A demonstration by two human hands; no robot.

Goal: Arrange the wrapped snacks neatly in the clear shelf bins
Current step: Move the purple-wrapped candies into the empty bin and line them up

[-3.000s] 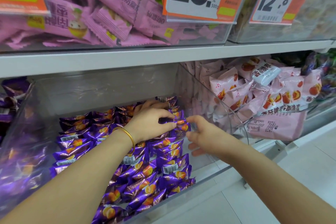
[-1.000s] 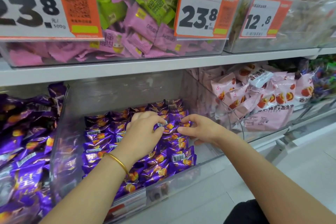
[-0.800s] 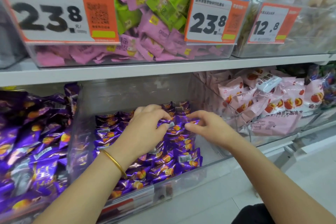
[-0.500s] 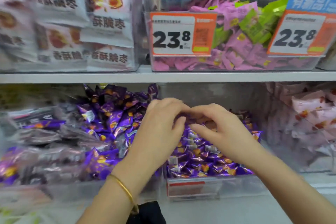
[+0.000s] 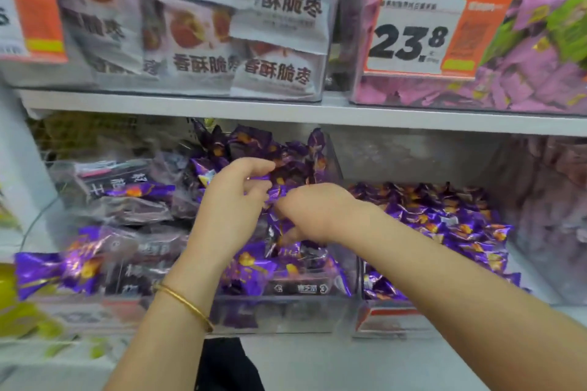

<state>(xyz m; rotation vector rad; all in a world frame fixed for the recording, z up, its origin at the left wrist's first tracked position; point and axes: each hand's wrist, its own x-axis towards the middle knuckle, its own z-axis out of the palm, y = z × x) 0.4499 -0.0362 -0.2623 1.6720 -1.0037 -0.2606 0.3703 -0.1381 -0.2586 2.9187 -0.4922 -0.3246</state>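
Both hands work over the middle clear bin, lower shelf. The purple wrapped snacks are heaped loose right under and behind the hands. More are stacked up past the fingertips toward the bin's back.

The snacks are small pillow packs in shiny purple foil with an orange-yellow picture and crimped ends. They lie jumbled here at all angles.

The left hand, with a gold bangle on its wrist, has its fingers curled. Thumb and forefinger pinch one purple snack by the end. That piece sits between the two hands, just off the right knuckles.

The right hand is knuckles-up with its fingers curled down into the heap. A second snack pokes out below the palm. It looks gripped, but blur and the hand itself hide the fingertips, so that is likely rather than sure. The hands are almost touching.

To the right of the right forearm is a right bin. It holds the same purple packs in flatter, tidier rows.

To the left of the left arm, dark packs are mixed with a few purple ones.

Above the hands is a white shelf board. Over it are pale bags, a 23.8 price tag and pink wrappers.
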